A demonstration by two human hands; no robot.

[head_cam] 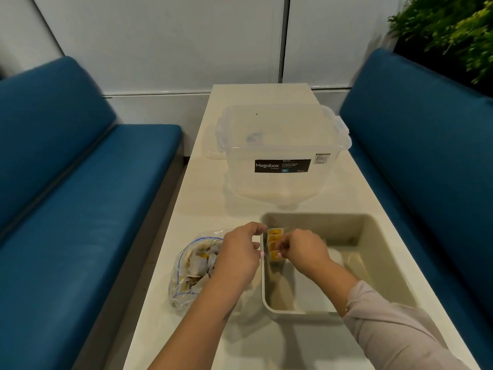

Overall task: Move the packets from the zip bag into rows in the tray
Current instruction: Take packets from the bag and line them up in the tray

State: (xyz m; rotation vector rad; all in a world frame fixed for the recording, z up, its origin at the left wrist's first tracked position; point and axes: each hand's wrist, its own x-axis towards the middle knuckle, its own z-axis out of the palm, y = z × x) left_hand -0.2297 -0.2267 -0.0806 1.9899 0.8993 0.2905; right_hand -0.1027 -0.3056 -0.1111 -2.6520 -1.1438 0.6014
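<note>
Packets (pixel 274 245) rowed in tray (pixel 384 265) (left wall).

one view only, worn on the person's head, looking forward and steeply down along a narrow white table (pixel 202 198) that runs from near to far. it sits close above the near end, wide-angle bending the blue benches (pixel 80 209) at left and right; the far wall fills the top.

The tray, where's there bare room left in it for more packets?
Most of the tray floor is bare, from the right wall to the near wall. Only the far-left corner is crowded, with the packets and both hands, left hand and right hand.
</note>
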